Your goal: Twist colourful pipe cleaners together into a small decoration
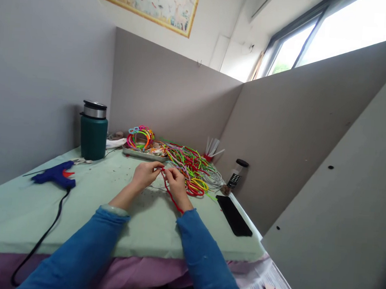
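Note:
Over the middle of the table, my left hand [146, 174] and my right hand [175, 184] come close together, fingertips pinched. Between them runs a thin red cord [167, 188], gripped by both hands. Its tail hangs down along the inner side of my right hand toward the wrist. Just beyond my hands lies a tangled pile of coloured cords [191, 162] in red, green, yellow and grey. Behind my left hand, a metal tray [135, 152] bears a stack of colourful rings [140, 137].
A blue glue gun [55, 174] with a black cable lies at left, near a green bottle [93, 137]. To the right are a black phone-like slab [234, 215] and a clear, black-lidded bottle [237, 174]. White sticks [213, 147] stand at the back. Grey partitions [174, 80] enclose the table.

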{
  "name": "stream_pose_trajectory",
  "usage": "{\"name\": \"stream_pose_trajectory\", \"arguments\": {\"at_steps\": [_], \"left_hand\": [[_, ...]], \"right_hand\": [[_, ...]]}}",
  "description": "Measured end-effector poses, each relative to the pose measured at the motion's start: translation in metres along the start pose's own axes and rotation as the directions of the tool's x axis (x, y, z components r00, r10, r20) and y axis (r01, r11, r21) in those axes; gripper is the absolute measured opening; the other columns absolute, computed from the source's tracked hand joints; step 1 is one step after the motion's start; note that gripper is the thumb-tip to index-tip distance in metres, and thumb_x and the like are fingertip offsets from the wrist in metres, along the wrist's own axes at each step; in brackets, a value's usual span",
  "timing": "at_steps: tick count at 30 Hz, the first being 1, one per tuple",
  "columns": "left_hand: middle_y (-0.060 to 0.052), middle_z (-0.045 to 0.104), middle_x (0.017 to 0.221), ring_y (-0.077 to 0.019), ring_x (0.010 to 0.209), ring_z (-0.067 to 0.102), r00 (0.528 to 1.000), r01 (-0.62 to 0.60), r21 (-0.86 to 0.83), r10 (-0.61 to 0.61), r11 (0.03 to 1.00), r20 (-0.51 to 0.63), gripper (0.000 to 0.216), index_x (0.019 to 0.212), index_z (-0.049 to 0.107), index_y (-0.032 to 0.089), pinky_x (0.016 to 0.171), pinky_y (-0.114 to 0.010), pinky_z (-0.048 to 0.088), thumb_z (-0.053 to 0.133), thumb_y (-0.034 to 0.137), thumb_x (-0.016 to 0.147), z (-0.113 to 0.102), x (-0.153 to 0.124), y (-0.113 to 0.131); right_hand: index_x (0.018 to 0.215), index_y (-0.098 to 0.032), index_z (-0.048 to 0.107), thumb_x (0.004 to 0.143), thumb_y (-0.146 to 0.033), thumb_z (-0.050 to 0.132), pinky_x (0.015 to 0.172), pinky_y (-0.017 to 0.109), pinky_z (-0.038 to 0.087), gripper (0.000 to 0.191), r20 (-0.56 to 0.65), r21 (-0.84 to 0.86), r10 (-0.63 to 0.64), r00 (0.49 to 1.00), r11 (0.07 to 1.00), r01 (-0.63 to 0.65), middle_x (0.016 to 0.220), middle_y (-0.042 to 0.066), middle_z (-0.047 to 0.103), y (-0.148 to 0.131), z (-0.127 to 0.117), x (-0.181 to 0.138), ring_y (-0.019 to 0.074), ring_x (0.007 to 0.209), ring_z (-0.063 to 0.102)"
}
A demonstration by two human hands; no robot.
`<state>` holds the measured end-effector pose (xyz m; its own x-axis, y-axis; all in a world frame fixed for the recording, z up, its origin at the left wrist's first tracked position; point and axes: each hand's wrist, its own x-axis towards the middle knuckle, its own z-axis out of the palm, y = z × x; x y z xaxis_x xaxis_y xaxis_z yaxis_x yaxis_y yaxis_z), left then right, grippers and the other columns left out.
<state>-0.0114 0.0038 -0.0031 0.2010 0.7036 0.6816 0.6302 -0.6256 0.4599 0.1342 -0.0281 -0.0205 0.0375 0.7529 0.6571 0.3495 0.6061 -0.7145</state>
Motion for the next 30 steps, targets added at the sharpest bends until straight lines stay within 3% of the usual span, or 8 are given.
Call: {"name": "stream_pose_trajectory", "arguments": {"at_steps": [4,7,12,18,23,26,30], "left_hand": [[0.000,0.073,0.088,-0.0135,0.069,0.062,1.000,0.017,-0.143,-0.016,0.990,0.014,0.024,0.094,0.070,0.024,0.067,-0.021,0.045,0.054,0.024,0.076,-0.001,0.001,0.003],[0.000,0.072,0.095,-0.0099,0.058,0.057,1.000,0.022,-0.192,-0.017,0.981,0.026,0.034,0.103,0.067,0.024,0.062,-0.021,0.044,0.052,0.018,0.074,-0.005,0.001,0.009],[-0.004,0.069,0.104,-0.0094,0.061,0.057,0.996,0.035,-0.351,-0.003,0.936,0.091,0.043,0.111,0.063,0.018,0.062,-0.021,0.045,0.048,0.013,0.071,-0.009,0.001,0.017],[-0.006,0.067,0.105,-0.0074,0.054,0.051,0.991,0.056,-0.426,0.003,0.903,0.135,0.044,0.116,0.058,0.016,0.056,-0.021,0.043,0.050,0.017,0.073,-0.005,0.002,0.013],[-0.005,0.067,0.084,-0.0097,0.058,0.052,0.992,0.115,-0.372,-0.084,0.921,0.099,0.027,0.093,0.063,0.013,0.056,-0.022,0.041,0.057,0.028,0.072,-0.001,0.003,0.006],[-0.003,0.065,0.070,-0.0118,0.061,0.053,0.983,0.120,-0.327,-0.067,0.937,0.170,0.023,0.082,0.066,0.013,0.057,-0.021,0.039,0.054,0.032,0.075,-0.002,0.003,0.007],[0.001,0.057,0.056,-0.0103,0.053,0.045,0.965,0.096,-0.281,-0.020,0.955,0.261,0.029,0.085,0.068,0.014,0.052,-0.020,0.033,0.046,0.033,0.079,-0.007,0.000,0.014]], "right_hand": [[0.076,-0.020,0.060,0.084,-0.044,0.047,0.052,0.023,0.038,0.029,0.056,0.039,0.052,0.997,0.998,-0.054,0.059,-0.002,0.054,0.003,-0.001,0.002,0.0119,0.053,0.047],[0.078,-0.020,0.060,0.085,-0.041,0.047,0.053,0.024,0.040,0.026,0.064,0.067,0.043,0.997,0.997,-0.048,0.062,-0.001,0.057,0.005,-0.002,0.003,0.0122,0.054,0.048],[0.094,-0.019,0.063,0.083,-0.031,0.048,0.070,0.029,0.046,0.022,-0.001,0.087,-0.024,1.000,0.996,0.024,0.080,0.004,0.065,0.008,-0.004,0.005,0.0166,0.073,0.059],[0.091,-0.020,0.066,0.082,-0.023,0.048,0.082,0.032,0.045,0.020,-0.026,0.076,-0.109,0.994,0.991,0.111,0.096,0.006,0.064,0.010,-0.006,0.007,0.0188,0.091,0.058],[0.088,-0.022,0.065,0.082,-0.023,0.049,0.083,0.032,0.045,0.017,-0.051,0.068,-0.160,0.986,0.984,0.163,0.094,0.006,0.061,0.008,-0.006,0.009,0.0184,0.092,0.056],[0.088,-0.022,0.064,0.082,-0.023,0.051,0.087,0.034,0.043,0.015,-0.051,0.061,-0.192,0.980,0.979,0.195,0.096,0.006,0.059,0.007,-0.007,0.009,0.0187,0.095,0.055],[0.085,-0.022,0.063,0.078,-0.024,0.058,0.091,0.036,0.040,0.009,-0.067,0.043,-0.220,0.973,0.974,0.223,0.099,0.006,0.058,0.005,-0.009,0.008,0.0196,0.100,0.053]]}}
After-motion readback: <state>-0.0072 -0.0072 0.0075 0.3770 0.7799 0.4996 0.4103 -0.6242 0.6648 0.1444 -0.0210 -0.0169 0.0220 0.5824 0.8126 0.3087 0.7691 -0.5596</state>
